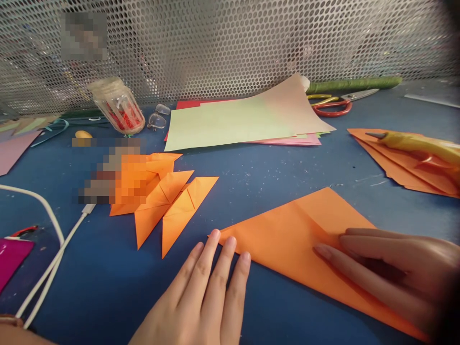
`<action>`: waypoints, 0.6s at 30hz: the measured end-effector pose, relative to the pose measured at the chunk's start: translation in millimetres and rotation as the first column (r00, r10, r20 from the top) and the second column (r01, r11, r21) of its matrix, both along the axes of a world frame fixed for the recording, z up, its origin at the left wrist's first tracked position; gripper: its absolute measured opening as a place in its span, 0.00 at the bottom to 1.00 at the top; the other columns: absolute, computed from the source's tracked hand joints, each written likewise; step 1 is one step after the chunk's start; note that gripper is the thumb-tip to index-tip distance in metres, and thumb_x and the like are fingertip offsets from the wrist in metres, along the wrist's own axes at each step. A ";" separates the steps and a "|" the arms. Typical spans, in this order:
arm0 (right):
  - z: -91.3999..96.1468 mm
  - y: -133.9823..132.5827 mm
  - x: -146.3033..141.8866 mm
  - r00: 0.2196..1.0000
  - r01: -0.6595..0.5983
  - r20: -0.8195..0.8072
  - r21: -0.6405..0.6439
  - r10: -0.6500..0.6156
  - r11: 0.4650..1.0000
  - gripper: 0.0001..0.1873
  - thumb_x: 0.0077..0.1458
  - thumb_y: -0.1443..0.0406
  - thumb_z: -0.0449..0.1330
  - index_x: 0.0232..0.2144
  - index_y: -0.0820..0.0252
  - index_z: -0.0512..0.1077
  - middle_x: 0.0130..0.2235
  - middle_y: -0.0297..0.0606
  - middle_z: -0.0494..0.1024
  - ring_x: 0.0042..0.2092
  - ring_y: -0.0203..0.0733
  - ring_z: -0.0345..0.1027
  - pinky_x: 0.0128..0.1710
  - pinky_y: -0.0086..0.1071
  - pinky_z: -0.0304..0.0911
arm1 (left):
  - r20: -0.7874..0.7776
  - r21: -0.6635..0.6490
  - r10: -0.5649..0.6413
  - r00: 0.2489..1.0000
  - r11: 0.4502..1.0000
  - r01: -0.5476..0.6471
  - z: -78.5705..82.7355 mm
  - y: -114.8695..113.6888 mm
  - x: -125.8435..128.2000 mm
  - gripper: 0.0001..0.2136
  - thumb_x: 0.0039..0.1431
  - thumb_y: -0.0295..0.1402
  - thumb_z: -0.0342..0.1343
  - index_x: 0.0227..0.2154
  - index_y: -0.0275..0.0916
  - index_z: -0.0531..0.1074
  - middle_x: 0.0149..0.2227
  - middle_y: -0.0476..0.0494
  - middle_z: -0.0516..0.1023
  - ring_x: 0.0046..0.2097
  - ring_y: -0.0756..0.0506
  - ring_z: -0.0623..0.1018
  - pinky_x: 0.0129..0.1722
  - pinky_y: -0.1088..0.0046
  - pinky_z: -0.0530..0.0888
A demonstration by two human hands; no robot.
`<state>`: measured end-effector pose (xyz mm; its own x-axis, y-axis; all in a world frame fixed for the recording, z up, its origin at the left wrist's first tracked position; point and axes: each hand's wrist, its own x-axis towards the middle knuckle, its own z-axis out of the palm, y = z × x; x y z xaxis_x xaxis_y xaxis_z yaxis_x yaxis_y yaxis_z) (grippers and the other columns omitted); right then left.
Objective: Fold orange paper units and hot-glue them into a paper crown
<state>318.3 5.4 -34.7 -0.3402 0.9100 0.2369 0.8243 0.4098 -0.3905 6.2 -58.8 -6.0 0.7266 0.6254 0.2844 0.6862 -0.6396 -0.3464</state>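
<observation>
A sheet of orange paper (280, 239), folded over into a long pointed shape, lies on the blue table in front of me. The fingers of my left hand (204, 292) are stretched flat, with fingertips touching its left corner. On the right part of the paper rests my right hand (398, 268), its thumb and fingers extended with a gap between them; the lower part of that hand falls into dark shadow at the picture's edge. Left of the paper stand out several folded orange paper pieces (187, 211) with pointed ends, lying close together.
Behind lie stacked coloured sheets (230, 124), red-handled scissors (334, 108) and a green-wrapped stick (355, 85). A yellow glue gun (420, 146) rests on orange sheets (381, 160) at right. At left are a glass jar (118, 105), white cable (53, 268) and magenta packet (14, 258).
</observation>
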 end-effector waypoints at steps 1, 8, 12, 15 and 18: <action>0.7 1.1 -0.7 0.998 -0.062 0.036 0.034 0.060 0.998 0.31 0.68 0.46 0.56 0.17 0.54 0.61 0.18 0.27 0.57 0.16 0.29 0.58 0.16 0.25 0.53 | 0.022 0.010 0.013 1.000 1.000 -0.014 -1.2 -1.8 1.4 0.25 0.69 0.21 0.38 0.64 0.21 0.65 0.61 0.28 0.79 0.61 0.35 0.81 0.64 0.59 0.70; 2.1 5.1 -1.0 0.986 -0.143 0.105 0.119 0.131 0.983 0.30 0.70 0.51 0.55 0.17 0.54 0.61 0.17 0.27 0.57 0.15 0.29 0.56 0.14 0.25 0.51 | -0.007 0.014 0.011 1.000 1.000 -0.011 1.7 -4.1 1.1 0.24 0.69 0.19 0.35 0.62 0.21 0.66 0.58 0.29 0.81 0.59 0.38 0.82 0.62 0.64 0.72; 0.6 2.3 1.1 0.988 -0.141 0.085 0.097 0.132 0.985 0.29 0.70 0.51 0.55 0.17 0.54 0.62 0.17 0.27 0.58 0.15 0.31 0.57 0.14 0.26 0.51 | -0.013 0.000 0.009 1.000 1.000 -0.009 5.4 -1.5 0.1 0.22 0.74 0.23 0.33 0.62 0.21 0.65 0.58 0.28 0.81 0.59 0.37 0.82 0.62 0.63 0.71; 2.0 1.5 -1.2 0.988 -0.143 0.078 0.092 0.136 0.985 0.28 0.70 0.52 0.55 0.18 0.54 0.62 0.17 0.27 0.58 0.15 0.30 0.58 0.15 0.26 0.52 | 0.000 -0.023 0.016 1.000 1.000 -0.016 6.2 -0.3 1.5 0.25 0.81 0.34 0.29 0.62 0.22 0.65 0.59 0.26 0.80 0.60 0.37 0.82 0.64 0.61 0.69; 5.3 2.9 -5.6 0.986 -0.157 0.077 0.115 0.148 0.981 0.29 0.71 0.53 0.54 0.18 0.54 0.61 0.17 0.26 0.57 0.15 0.29 0.57 0.14 0.24 0.52 | 0.022 -0.023 0.031 0.999 0.999 -0.031 6.0 -0.2 2.5 0.25 0.81 0.35 0.29 0.61 0.25 0.67 0.58 0.29 0.81 0.60 0.38 0.82 0.64 0.63 0.68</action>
